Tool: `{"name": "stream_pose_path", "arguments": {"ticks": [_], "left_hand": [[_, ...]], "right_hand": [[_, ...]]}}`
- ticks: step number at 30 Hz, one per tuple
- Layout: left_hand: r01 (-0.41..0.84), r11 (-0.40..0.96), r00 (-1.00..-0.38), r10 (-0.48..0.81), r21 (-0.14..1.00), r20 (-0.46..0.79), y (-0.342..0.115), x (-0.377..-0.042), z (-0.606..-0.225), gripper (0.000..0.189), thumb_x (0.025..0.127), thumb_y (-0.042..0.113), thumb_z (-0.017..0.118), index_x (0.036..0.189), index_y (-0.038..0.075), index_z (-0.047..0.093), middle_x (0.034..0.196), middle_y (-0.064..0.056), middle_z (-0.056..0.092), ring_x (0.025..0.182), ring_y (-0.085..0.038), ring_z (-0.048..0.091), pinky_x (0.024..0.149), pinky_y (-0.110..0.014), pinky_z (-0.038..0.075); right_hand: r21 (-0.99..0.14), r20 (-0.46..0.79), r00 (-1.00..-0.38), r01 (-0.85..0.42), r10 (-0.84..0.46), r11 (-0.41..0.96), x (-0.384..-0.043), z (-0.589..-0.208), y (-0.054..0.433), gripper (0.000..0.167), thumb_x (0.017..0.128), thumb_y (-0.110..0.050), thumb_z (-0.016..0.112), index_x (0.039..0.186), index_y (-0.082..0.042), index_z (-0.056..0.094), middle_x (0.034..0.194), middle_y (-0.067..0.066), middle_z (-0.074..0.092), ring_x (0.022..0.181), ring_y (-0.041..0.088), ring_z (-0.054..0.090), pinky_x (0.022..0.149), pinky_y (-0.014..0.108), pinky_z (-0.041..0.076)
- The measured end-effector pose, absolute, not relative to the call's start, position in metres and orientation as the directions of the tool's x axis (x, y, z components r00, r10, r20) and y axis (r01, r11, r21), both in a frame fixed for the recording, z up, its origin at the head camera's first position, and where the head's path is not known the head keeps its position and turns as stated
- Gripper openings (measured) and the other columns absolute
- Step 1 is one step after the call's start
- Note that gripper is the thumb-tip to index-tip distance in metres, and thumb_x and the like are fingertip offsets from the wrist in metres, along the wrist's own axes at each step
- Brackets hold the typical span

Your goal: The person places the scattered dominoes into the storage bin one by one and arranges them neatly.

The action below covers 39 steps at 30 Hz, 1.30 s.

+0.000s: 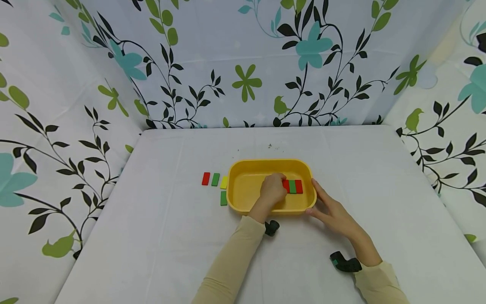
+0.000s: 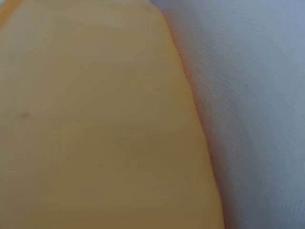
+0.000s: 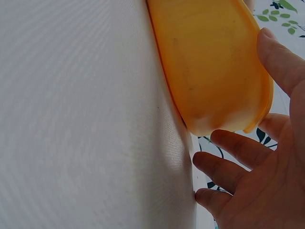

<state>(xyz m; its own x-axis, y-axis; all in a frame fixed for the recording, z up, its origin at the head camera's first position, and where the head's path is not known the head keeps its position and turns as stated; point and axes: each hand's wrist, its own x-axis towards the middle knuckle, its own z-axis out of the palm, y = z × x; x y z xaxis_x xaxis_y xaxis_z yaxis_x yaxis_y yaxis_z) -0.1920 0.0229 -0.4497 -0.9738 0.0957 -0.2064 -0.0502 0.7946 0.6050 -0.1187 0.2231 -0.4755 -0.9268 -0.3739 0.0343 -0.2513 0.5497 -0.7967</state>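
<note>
Inside the yellow tray (image 1: 244,182), the left hand (image 1: 273,188) pinched a red tile (image 1: 286,185) beside a green one (image 1: 292,186) — probably light, stiff, best taken by its edges. Right hand (image 1: 336,214), fingers loosely spread, touched the tray's right end.

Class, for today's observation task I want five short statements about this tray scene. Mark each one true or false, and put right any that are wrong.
1. The left hand reaches into the yellow tray. True.
2. The right hand is lying on the tray's floor. False: the right hand is at the tray's right end, touching it.
3. Inside the tray, a green tile lies between two red tiles. True.
4. Every tile is in the tray. False: a loose red tile, a yellow tile and two loose green tiles lie on the white table.
5. The patterned cloth behind the table shows leaves and flowers. True.
</note>
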Motion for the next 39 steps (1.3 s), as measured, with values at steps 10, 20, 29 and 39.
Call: {"name": "stream_pose_path", "arguments": {"ticks": [10, 20, 29, 39], "left_hand": [[-0.053, 0.793, -0.972, 0.098, 0.607, -0.214, 0.023, -0.191, -0.449, 0.047, 0.083, 0.003, 0.070, 0.129, 0.011, 0.064, 0.122, -0.007, 0.067, 0.101, -0.023, 0.060, 0.093, -0.033, 0.051], [0.040, 0.723, -0.998, 0.060, 0.689, -0.006, 0.019, -0.185, -0.446, 0.051, 0.084, 0.015, 0.073, 0.133, 0.013, 0.060, 0.111, -0.008, 0.062, 0.093, -0.021, 0.057, 0.083, -0.031, 0.050], [0.350, 0.530, -0.937, 0.204, 0.772, 0.284, 0.004, -0.162, -0.422, 0.051, 0.085, 0.020, 0.075, 0.133, 0.010, 0.059, 0.107, -0.010, 0.059, 0.086, -0.017, 0.060, 0.072, -0.015, 0.048], [0.465, 0.346, -0.885, 0.175, 0.815, 0.431, -0.055, -0.142, -0.377, 0.045, 0.083, 0.014, 0.077, 0.123, 0.006, 0.057, 0.111, -0.010, 0.059, 0.089, -0.020, 0.060, 0.079, -0.033, 0.056]], "right_hand": [[-0.797, 0.033, -0.927, -0.249, -0.373, 0.551, -0.119, -0.476, 0.224, 0.088, 0.093, -0.029, 0.067, 0.158, -0.029, 0.008, 0.163, 0.012, 0.017, 0.143, 0.043, 0.029, 0.110, 0.064, 0.026], [-0.800, 0.044, -0.926, -0.257, -0.375, 0.542, -0.118, -0.476, 0.223, 0.088, 0.093, -0.027, 0.067, 0.158, -0.028, 0.009, 0.163, 0.011, 0.018, 0.144, 0.043, 0.028, 0.110, 0.064, 0.026], [-0.794, 0.039, -0.927, -0.255, -0.372, 0.552, -0.118, -0.477, 0.223, 0.087, 0.093, -0.028, 0.066, 0.158, -0.029, 0.008, 0.163, 0.013, 0.018, 0.143, 0.045, 0.029, 0.109, 0.066, 0.026], [-0.789, 0.037, -0.930, -0.251, -0.365, 0.560, -0.118, -0.476, 0.222, 0.089, 0.092, -0.029, 0.067, 0.158, -0.028, 0.008, 0.162, 0.013, 0.019, 0.144, 0.043, 0.029, 0.110, 0.064, 0.026]]}}
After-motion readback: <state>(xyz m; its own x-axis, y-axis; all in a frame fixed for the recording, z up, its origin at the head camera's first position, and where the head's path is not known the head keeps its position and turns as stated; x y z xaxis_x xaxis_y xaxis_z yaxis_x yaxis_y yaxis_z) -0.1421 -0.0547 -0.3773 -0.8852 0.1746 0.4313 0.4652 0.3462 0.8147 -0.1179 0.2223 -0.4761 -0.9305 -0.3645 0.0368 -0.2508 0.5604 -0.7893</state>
